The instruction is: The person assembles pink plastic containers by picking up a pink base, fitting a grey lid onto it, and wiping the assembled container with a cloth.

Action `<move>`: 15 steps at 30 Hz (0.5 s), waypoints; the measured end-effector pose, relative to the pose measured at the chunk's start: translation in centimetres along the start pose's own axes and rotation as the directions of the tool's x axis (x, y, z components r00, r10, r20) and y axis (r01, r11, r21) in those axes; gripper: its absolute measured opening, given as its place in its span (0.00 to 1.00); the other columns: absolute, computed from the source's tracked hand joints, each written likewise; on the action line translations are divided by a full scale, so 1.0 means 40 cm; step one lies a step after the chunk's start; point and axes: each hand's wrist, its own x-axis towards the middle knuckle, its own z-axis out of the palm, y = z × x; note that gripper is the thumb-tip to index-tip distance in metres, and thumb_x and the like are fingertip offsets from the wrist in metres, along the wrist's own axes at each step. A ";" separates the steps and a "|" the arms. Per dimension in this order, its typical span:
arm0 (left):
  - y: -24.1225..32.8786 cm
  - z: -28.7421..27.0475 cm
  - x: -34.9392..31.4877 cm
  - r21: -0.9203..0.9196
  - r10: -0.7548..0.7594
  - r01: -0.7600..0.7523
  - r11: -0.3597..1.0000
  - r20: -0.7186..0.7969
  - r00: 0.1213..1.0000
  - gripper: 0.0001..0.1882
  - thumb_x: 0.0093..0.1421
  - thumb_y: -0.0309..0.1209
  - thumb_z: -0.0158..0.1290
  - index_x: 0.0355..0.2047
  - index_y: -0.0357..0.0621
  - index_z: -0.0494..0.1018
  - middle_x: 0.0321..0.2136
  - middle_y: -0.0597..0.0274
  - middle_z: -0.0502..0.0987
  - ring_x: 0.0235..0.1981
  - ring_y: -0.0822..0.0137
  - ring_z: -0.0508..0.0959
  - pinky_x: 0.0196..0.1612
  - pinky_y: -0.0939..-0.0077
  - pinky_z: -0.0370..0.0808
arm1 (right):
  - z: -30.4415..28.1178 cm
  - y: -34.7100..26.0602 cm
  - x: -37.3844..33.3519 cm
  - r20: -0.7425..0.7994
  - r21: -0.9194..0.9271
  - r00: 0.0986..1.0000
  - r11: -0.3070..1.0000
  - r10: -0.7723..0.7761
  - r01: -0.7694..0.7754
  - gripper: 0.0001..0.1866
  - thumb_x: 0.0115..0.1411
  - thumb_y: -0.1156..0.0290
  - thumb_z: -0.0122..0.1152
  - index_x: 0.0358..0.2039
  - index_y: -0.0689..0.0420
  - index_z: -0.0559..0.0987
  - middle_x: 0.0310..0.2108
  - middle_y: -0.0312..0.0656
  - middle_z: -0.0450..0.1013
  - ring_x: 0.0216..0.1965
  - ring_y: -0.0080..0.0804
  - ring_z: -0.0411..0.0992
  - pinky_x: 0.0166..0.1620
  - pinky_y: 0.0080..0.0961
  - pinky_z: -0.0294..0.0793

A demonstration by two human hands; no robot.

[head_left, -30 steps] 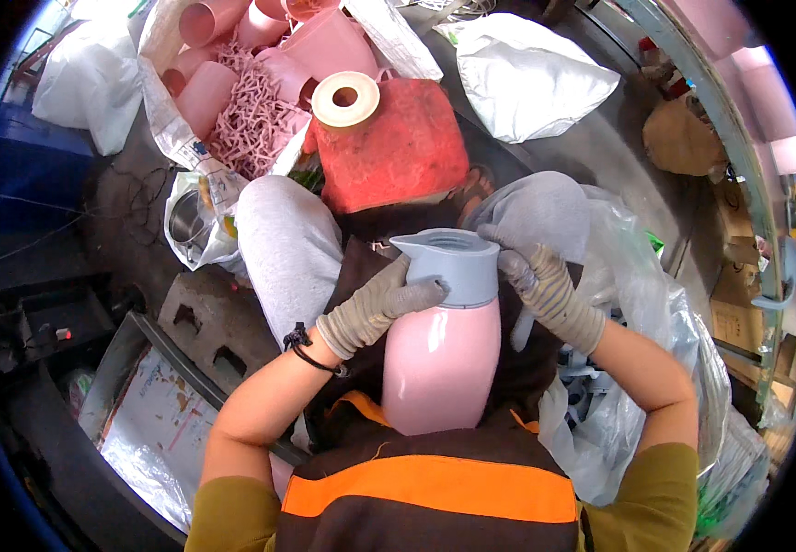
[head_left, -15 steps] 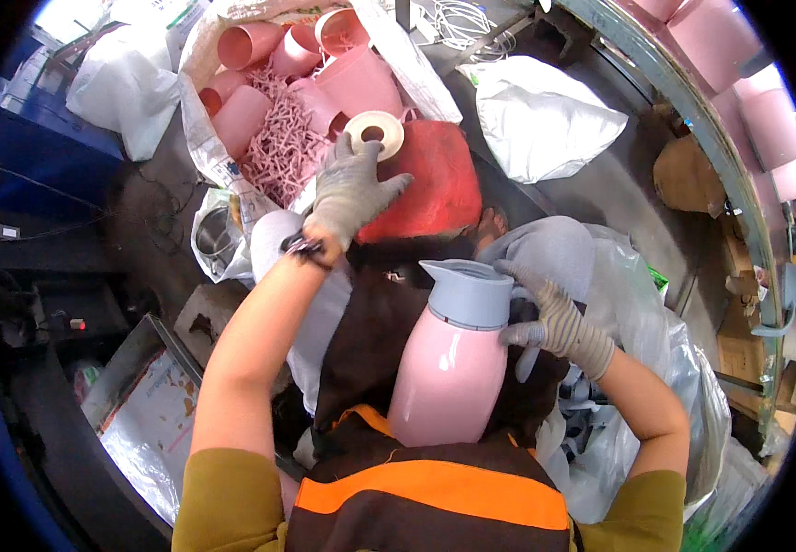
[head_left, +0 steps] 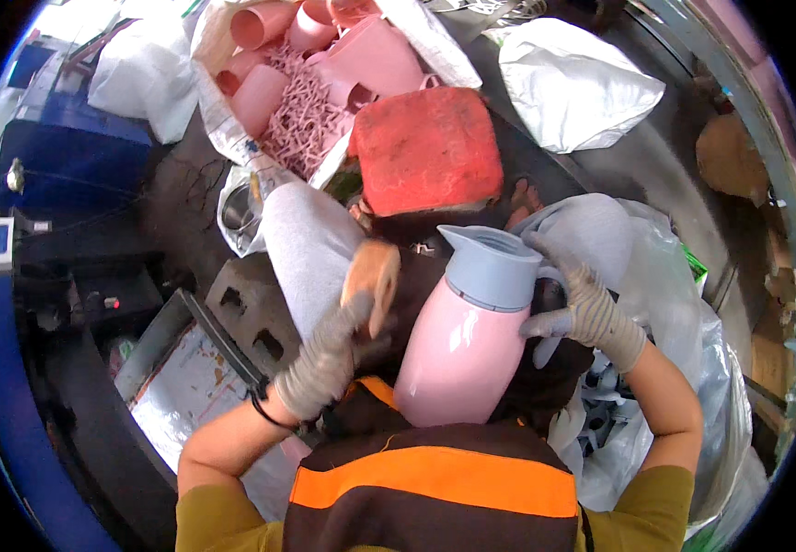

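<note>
A pink vacuum jug (head_left: pixel 462 359) with a grey-blue lid and spout stands tilted in my lap. My gloved right hand (head_left: pixel 586 313) grips its grey handle on the right side, the fingers bent round it. To the left of the jug, my gloved left hand (head_left: pixel 329 354) is closed on a cream-coloured roll of tape (head_left: pixel 373 281), held up edge-on and slightly blurred. Beyond my knees is a red padded stool (head_left: pixel 427 152) with a bare, scuffed top.
A white sack (head_left: pixel 223 120) of pink jug bodies and pink moulded scraps (head_left: pixel 297 120) stands at the far left. A white bag (head_left: pixel 572 87) lies far right. Clear plastic bags (head_left: pixel 683 368) with grey parts sit by my right leg, a concrete block (head_left: pixel 255 308) by my left.
My left hand has taken the roll from the red stool and brought it back beside the jug. My right hand stays on the handle. The view has shifted slightly.
</note>
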 end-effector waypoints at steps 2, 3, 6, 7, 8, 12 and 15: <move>-0.045 0.009 -0.059 -0.047 -0.156 0.153 0.987 -0.056 0.986 0.45 0.55 0.59 0.55 0.64 0.47 0.55 0.57 0.58 0.65 0.57 0.62 0.67 0.58 0.61 0.66 | 0.001 -0.017 -0.015 -0.022 -0.110 0.993 0.988 -0.115 0.112 0.56 0.35 0.59 0.81 0.64 0.55 0.60 0.51 0.48 0.72 0.52 0.42 0.71 0.56 0.37 0.67; -0.070 0.014 -0.073 -0.072 -0.164 0.160 0.984 -0.048 0.985 0.45 0.55 0.59 0.55 0.64 0.47 0.55 0.57 0.57 0.66 0.57 0.61 0.68 0.58 0.60 0.66 | -0.001 -0.040 -0.031 0.003 -0.092 1.000 0.996 -0.014 0.014 0.57 0.32 0.57 0.82 0.63 0.55 0.61 0.51 0.48 0.72 0.52 0.42 0.71 0.56 0.36 0.67; -0.100 0.017 -0.062 -0.100 -0.178 0.178 0.979 0.007 0.984 0.44 0.56 0.59 0.54 0.64 0.46 0.55 0.56 0.54 0.67 0.57 0.57 0.68 0.59 0.56 0.66 | -0.005 -0.081 -0.073 -0.041 -0.186 0.991 0.975 -0.131 0.121 0.58 0.31 0.57 0.83 0.63 0.55 0.62 0.50 0.47 0.73 0.49 0.38 0.73 0.50 0.31 0.71; -0.104 0.012 -0.049 -0.109 -0.194 0.195 0.975 0.020 0.981 0.44 0.56 0.59 0.54 0.64 0.45 0.55 0.56 0.54 0.67 0.57 0.57 0.68 0.59 0.55 0.66 | -0.002 -0.076 -0.084 -0.077 -0.258 0.959 0.935 -0.272 0.244 0.59 0.30 0.57 0.83 0.63 0.55 0.61 0.49 0.46 0.73 0.45 0.35 0.74 0.45 0.28 0.74; -0.108 0.011 -0.044 -0.115 -0.210 0.212 0.970 0.035 0.977 0.44 0.56 0.59 0.54 0.64 0.45 0.55 0.56 0.53 0.67 0.57 0.56 0.69 0.60 0.55 0.66 | 0.004 -0.078 -0.099 -0.095 -0.258 0.955 0.933 -0.282 0.250 0.59 0.30 0.57 0.83 0.63 0.54 0.61 0.48 0.45 0.74 0.41 0.33 0.74 0.43 0.27 0.74; -0.070 0.044 -0.037 -0.178 -0.129 0.142 0.974 0.082 0.988 0.43 0.56 0.56 0.55 0.63 0.44 0.56 0.57 0.52 0.67 0.58 0.55 0.67 0.63 0.55 0.62 | 0.005 -0.112 -0.141 -0.135 -0.189 0.969 0.965 -0.208 0.180 0.58 0.31 0.58 0.83 0.64 0.53 0.60 0.45 0.42 0.75 0.28 0.25 0.70 0.30 0.22 0.72; 0.018 0.072 0.011 -0.222 0.024 0.021 0.975 0.200 0.979 0.42 0.55 0.53 0.57 0.63 0.44 0.56 0.58 0.52 0.65 0.59 0.54 0.66 0.64 0.55 0.61 | -0.010 -0.136 -0.116 -0.197 -0.275 0.917 0.917 -0.347 0.288 0.58 0.31 0.60 0.83 0.64 0.52 0.60 0.44 0.42 0.75 0.27 0.24 0.70 0.28 0.20 0.71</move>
